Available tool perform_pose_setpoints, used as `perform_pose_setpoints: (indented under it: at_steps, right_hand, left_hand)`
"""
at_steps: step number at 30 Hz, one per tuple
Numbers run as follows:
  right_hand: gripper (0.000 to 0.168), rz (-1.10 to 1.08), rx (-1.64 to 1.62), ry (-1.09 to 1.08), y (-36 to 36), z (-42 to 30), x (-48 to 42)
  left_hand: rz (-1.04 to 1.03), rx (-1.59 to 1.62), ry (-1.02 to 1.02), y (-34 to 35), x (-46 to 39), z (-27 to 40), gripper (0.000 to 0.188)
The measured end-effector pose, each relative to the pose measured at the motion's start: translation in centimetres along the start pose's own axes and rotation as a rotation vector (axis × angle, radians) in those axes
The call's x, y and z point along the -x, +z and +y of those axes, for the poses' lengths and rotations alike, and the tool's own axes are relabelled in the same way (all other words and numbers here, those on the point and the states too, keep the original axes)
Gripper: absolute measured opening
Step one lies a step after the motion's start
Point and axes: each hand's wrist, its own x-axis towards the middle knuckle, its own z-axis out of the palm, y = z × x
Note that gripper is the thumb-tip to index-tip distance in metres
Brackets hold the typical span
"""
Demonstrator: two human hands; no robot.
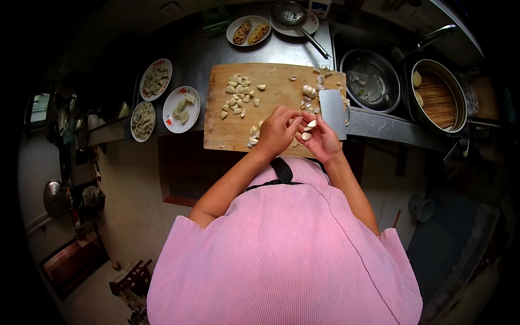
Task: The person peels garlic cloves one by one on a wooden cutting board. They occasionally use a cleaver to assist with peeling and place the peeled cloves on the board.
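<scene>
Three peeled garlic cloves [306, 135] lie in the fingers and palm of my right hand [328, 144], which is turned upward over the cutting board's near right part. My left hand [276, 130] meets it with thumb and fingertips drawn together; whatever is between them is too small to make out. Under both hands is a wooden cutting board [280, 77]. Peeled cloves [237, 91] are spread on its left half. Several unpeeled cloves [254, 134] sit beside my left hand. A garlic bulb [309, 91] and loose skins lie beyond my right hand, beside a cleaver blade [333, 111].
Plates of dumplings [181, 122] stand at left. Behind the board are a plate with two browned pieces of food [248, 42] and a skimmer [289, 14] on another plate. A metal basin [370, 81] and a round pot [436, 95] are at right.
</scene>
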Motion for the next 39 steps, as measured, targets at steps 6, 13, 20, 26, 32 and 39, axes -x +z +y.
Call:
perform_pose_setpoints:
  at_steps: [6,13,20,26,32,39]
  right_hand:
    - [0.047,-0.119,0.146,0.032,-0.2,1.2,-0.6]
    - [0.044,-0.028,0.214,-0.015,1.4,1.1,0.2]
    - [0.034,0.039,0.464,-0.068,0.3,1.0,-0.1]
    - [0.023,0.082,0.384,-0.137,0.4,0.6,-0.1]
    - [0.028,0.079,0.381,-0.105,1.2,0.5,0.0]
    - [0.031,0.168,0.393,-0.087,1.5,0.6,0.1]
  left_hand:
    - [-0.147,-0.072,-0.006,0.5,0.5,-0.3,0.015]
    - [-0.225,0.308,-0.276,0.2,0.5,-1.6,0.013]
    - [-0.166,0.727,-0.494,-0.2,0.4,-2.7,0.012]
    - [-0.263,0.716,-0.594,-1.1,0.4,-3.1,0.014]
    - [-0.247,0.565,-0.412,0.0,1.0,-2.2,0.014]
    - [-0.301,0.295,-0.315,-0.7,0.9,-0.9,0.015]
